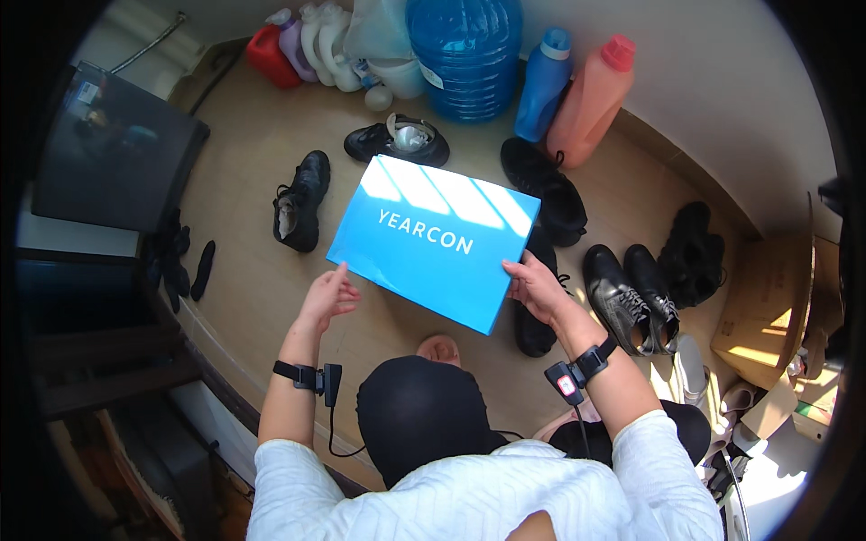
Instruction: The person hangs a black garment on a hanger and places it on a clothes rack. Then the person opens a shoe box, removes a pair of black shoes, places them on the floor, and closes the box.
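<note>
A blue shoebox [424, 261] with white lettering on its lid is tilted over the floor in front of me. My right hand [537, 287] grips its right edge, thumb on top and the other fingers partly hidden beside it. At the box's near left corner is my left hand [331, 296], index finger stretched out and the others loosely bent, holding nothing; I cannot tell if the fingertip touches the cardboard. Beyond the box lie a black shoe [303, 200] on the left and another black shoe [424, 142] with white stuffing inside. Black shoes [546, 191] also lie to its right.
Black leather shoes [618, 293] and dark boots [693, 257] stand at right, beside a cardboard box [767, 298]. Along the far wall are a large blue water jug [467, 63], a blue bottle [544, 86], a pink bottle [591, 104] and several white jugs. A dark cabinet [117, 149] stands left.
</note>
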Tool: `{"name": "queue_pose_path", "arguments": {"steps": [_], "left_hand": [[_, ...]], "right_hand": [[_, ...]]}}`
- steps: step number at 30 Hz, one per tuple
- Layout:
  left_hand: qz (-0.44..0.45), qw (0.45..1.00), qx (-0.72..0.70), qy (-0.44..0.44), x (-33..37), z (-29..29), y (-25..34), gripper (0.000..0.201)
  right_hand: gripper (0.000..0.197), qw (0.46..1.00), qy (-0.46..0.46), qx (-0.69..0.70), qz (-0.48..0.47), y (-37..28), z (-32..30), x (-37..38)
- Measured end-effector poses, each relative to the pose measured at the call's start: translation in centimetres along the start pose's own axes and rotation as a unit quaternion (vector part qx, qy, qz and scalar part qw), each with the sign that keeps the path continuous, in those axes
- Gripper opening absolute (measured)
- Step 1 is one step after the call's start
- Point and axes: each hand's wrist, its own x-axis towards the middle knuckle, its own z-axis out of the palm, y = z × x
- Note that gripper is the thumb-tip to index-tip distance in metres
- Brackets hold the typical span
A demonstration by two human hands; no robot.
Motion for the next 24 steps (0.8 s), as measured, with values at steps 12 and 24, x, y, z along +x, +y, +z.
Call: {"name": "queue_pose_path", "arguments": {"steps": [12, 24], "left_hand": [[0.099, 0.975, -0.19, 0.066, 5.9, 0.8, -1.8, 0.046], [0.172, 0.965, -0.004, 0.196, 7.9, 0.6, 1.4, 0.037]], "right_hand": [[0.072, 0.99, 0.079, -0.111, -0.021, -1.4, -0.1, 0.3], [0.075, 0.947, 0.145, -0.286, -0.003, -1.2, -0.4, 1.4]]}}
